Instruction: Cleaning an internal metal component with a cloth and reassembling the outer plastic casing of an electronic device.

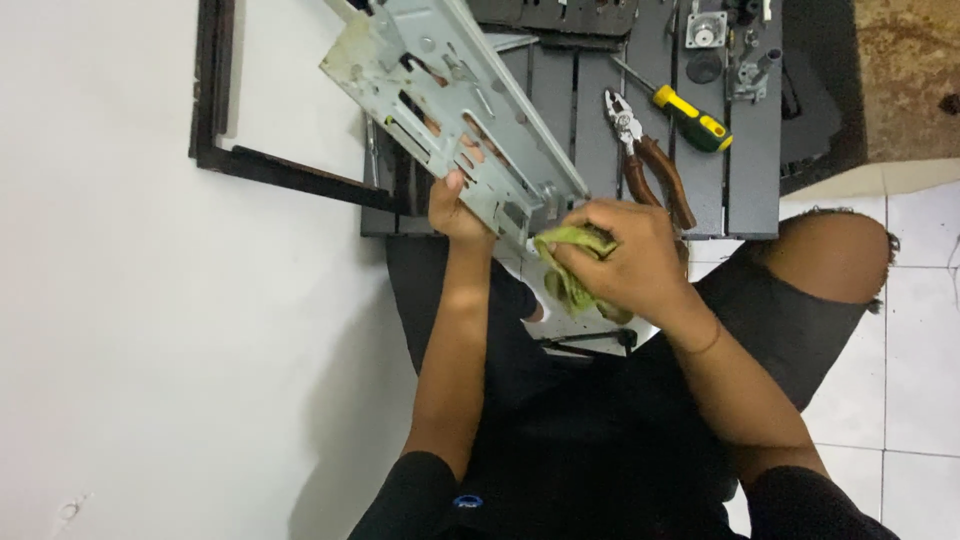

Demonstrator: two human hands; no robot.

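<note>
My left hand grips the near end of a long grey metal chassis plate with several slots and holes, holding it tilted up and away to the upper left. My right hand is closed on a crumpled yellow-green cloth, pressed against the plate's near right corner. Both hands are above my lap, just in front of a dark slatted table.
On the table lie brown-handled pliers, a screwdriver with a yellow and green handle and small metal parts at the back. A white wall fills the left. White floor tiles lie at right. A dark tool rests on the floor.
</note>
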